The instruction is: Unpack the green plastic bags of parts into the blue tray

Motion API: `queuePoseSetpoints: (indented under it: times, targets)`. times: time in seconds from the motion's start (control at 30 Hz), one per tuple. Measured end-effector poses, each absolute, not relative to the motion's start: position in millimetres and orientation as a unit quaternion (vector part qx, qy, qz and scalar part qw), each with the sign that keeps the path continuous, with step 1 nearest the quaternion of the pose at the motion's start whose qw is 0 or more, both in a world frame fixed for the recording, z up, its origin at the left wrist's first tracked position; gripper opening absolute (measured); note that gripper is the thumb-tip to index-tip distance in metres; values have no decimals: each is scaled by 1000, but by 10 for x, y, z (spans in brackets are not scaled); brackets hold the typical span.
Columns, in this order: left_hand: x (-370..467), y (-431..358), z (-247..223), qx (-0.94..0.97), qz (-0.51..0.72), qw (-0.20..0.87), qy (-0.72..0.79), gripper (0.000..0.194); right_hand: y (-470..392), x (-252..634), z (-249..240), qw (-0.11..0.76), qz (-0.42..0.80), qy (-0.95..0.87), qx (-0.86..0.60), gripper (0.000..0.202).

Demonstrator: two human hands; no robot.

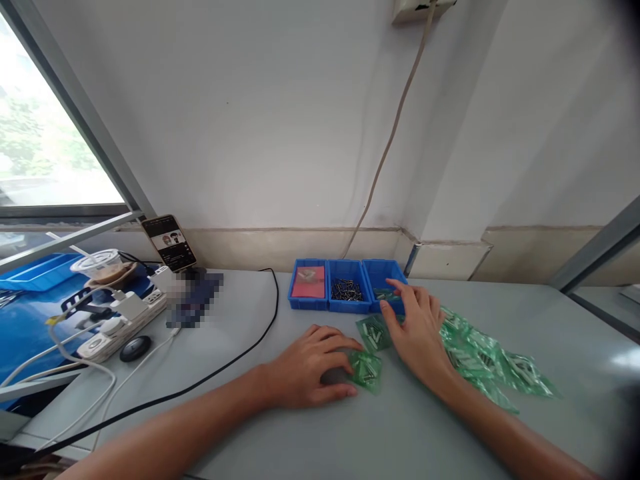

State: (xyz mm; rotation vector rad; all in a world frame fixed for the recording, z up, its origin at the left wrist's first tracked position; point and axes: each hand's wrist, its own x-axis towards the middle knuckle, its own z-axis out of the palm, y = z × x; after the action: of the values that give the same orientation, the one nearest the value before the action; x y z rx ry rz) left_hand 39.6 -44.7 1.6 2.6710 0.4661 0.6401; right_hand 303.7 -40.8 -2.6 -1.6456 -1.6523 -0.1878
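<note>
My left hand (315, 367) rests low on the table with its fingers apart. Its fingertips touch the left edge of a small green plastic bag (367, 372) with metal pieces inside. Just behind lies a second green bag (374, 333), lying flat. My right hand (415, 327) is over the front of the right blue bin (384, 269), thumb and fingers spread, with nothing seen between them. Some green bags or pieces lie in that bin, partly hidden by the hand. The middle blue bin (347, 307) holds many small dark screws (346, 290).
The left blue bin (307, 305) holds a red piece (308, 283). A pile of green bags (493, 360) lies right of my right hand. On the left are a black cable (250, 348), a mouse (135, 348), a power strip (120, 327), a propped phone (170, 243) and a cup (99, 265).
</note>
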Motion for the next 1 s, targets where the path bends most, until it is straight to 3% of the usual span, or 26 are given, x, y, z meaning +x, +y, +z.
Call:
queuePoseSetpoints:
  times: [0.23,0.53,1.0]
  targets:
    - [409,-417,-52,954,204,144,167,50,-552,2885,-42,386,-6,-767,-513,19]
    - [423,-400,-152,945,245,74,205,22,-579,2821,-151,348,67,-782,-513,18]
    - [367,-277,-201,914,266,108,286,15,-591,2794,-131,248,29,-846,-471,21]
